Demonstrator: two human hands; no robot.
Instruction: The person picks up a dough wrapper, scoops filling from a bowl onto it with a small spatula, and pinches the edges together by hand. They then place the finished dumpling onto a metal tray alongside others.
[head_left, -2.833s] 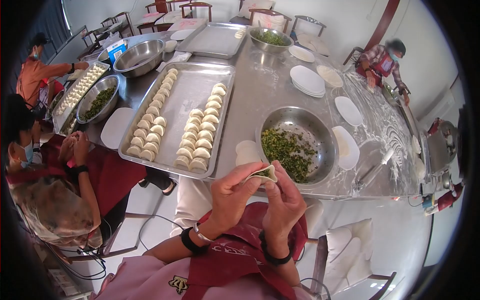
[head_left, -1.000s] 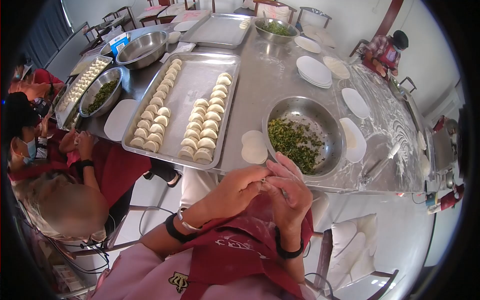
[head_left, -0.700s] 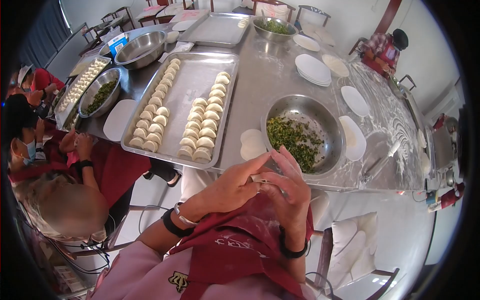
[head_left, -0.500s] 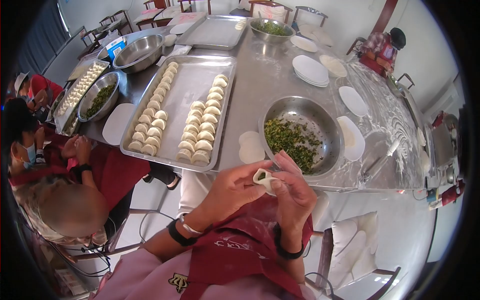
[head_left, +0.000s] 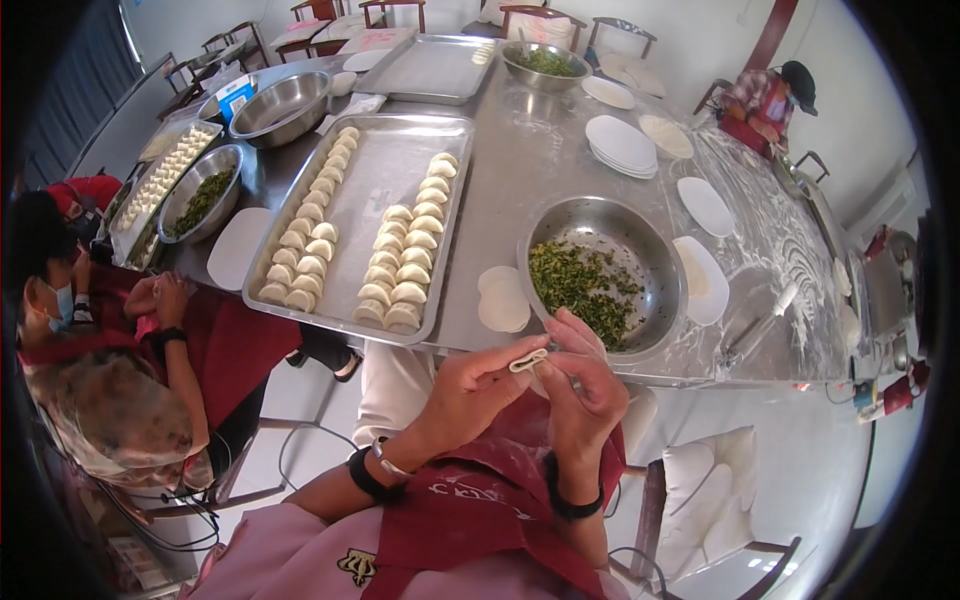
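A small dumpling (head_left: 528, 360) is pinched between both my hands, just off the table's near edge. My left hand (head_left: 478, 390) closes on its left side with thumb and fingers, and my right hand (head_left: 580, 385) grips its right side. Its wrapper is folded over, with a narrow gap along the top; the filling hardly shows. Just beyond my right fingers stands a steel bowl (head_left: 655, 310) with chopped green filling (head_left: 580, 290) in it. Flat round wrappers (head_left: 503, 305) lie left of the bowl. Further left, a metal tray (head_left: 345, 230) carries rows of finished dumplings (head_left: 405, 262).
White plates (head_left: 620, 140) and a floury rolling area (head_left: 790, 230) lie to the right. At left are another filling bowl (head_left: 205, 195), an empty-looking steel basin (head_left: 280, 108) and a second dumpling tray (head_left: 165, 180). One person (head_left: 110, 380) sits at my left, another (head_left: 765, 105) works far right.
The dumpling wrapper, cupped with filling showing before, is now folded together into a narrow strip between my fingers. My hands have stayed in nearly the same place.
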